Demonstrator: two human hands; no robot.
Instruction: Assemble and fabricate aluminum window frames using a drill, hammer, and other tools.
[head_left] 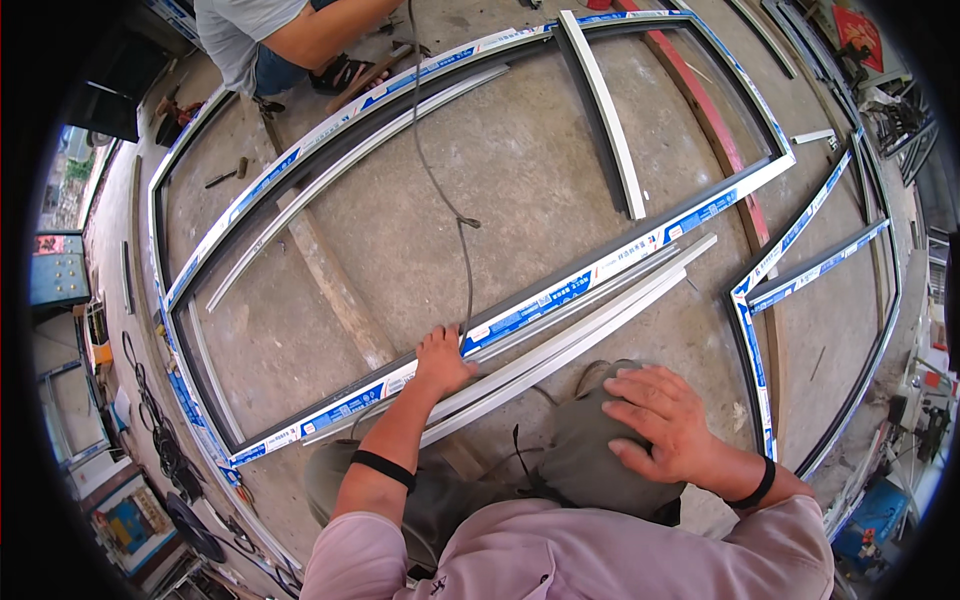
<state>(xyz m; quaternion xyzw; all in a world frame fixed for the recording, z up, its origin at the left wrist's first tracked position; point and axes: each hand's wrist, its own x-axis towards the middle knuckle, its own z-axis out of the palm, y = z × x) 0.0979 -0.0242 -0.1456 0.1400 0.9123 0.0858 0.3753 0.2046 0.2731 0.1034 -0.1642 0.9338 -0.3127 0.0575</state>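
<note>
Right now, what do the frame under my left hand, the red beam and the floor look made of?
Frame: perhaps coated aluminium or plastic; smooth, uniform white profile bearing blue film. Red beam: possibly wood, its matte red surface looking painted. Floor: probably concrete, grey, matte and stained.

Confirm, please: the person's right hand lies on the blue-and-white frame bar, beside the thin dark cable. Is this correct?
Not quite: it is the left hand that lies on the blue-and-white frame bar, beside the thin dark cable, as the head view shows.
</note>
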